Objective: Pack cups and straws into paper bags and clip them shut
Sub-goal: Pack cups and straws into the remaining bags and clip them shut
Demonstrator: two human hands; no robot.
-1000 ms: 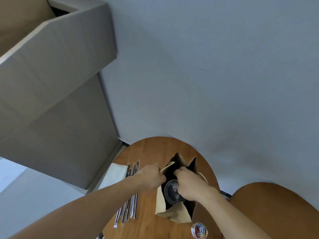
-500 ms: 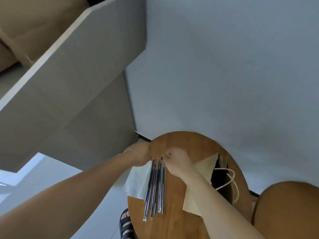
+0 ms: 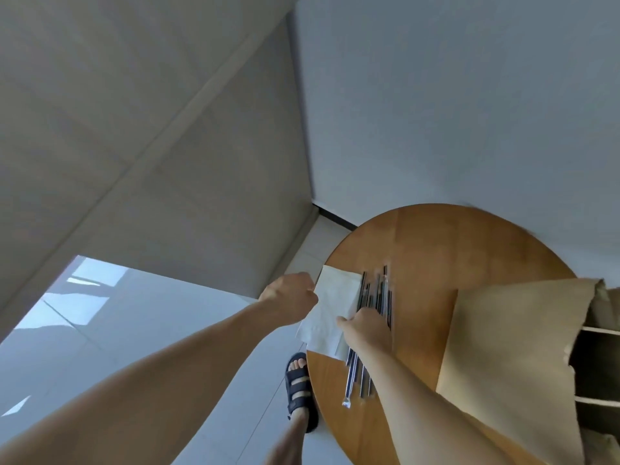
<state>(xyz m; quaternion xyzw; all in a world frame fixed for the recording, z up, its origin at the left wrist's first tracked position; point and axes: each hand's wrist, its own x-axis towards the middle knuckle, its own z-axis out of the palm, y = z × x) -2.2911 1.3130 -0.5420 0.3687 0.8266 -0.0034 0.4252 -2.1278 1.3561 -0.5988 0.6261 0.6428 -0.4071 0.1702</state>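
Two bare forearms reach in from the bottom edge toward a round wooden table (image 3: 436, 243). Beneath them a foot in a dark sandal (image 3: 300, 394) stands on the pale tiled floor, just beside the table's near left rim.

A brown paper bag (image 3: 503, 347) lies tilted on the right of the tabletop. Its dark mouth faces the right edge of the view, and nothing inside it can be made out.

A row of black straws (image 3: 385, 290) in clear wrappers lies side by side on the left part of the table, between the bag and a white sheet of paper (image 3: 335, 297) that hangs over the rim.

The right hand (image 3: 367, 330) rests on the middle of the straws. Its fingers are bent down over them with the tips hidden under the hand, and the thumb lies on the white sheet.

The left hand (image 3: 292, 298) is off the table's left edge, with its fingers curled into a loose fist against the sheet's edge. Whether they pinch the paper cannot be told.

Behind the table rises a grey-blue wall (image 3: 436, 95), with beige panels (image 3: 134, 129) to its left.
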